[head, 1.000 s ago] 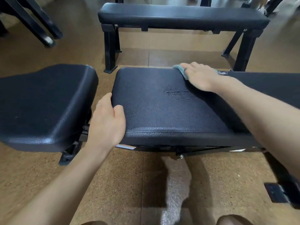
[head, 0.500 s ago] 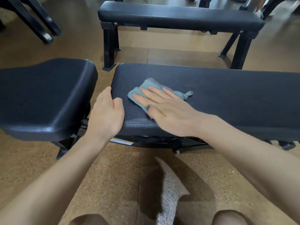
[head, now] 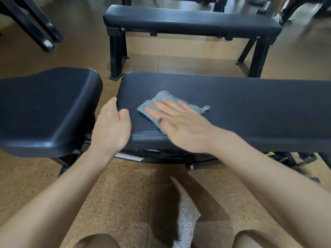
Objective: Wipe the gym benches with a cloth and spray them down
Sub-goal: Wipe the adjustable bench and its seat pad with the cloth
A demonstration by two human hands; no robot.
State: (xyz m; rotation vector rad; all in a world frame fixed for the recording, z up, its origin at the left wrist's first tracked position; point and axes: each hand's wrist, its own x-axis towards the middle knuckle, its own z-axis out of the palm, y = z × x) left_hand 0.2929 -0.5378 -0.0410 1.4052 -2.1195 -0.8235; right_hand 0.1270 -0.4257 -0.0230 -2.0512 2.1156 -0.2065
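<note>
Black padded gym bench (head: 250, 108) fills the middle of the view, its textured vinyl surface running off to the right. Far left sits a separate black seat pad (head: 46, 108), apart from the bench by a narrow gap. Next, the left hand (head: 112, 129) grips the bench's near left corner, thumb on top and fingers curled down into the gap, a thin ring showing. Just right of it lies the teal knitted cloth (head: 157, 106), flat on the surface near that left end. The right hand (head: 180, 126) presses on it, palm down, fingers (head: 152, 110) spread flat rather than clenched, slightly blurred, with a dark ring. Beyond stands another flat black bench (head: 191, 20) on brown speckled floor (head: 114, 194).
</note>
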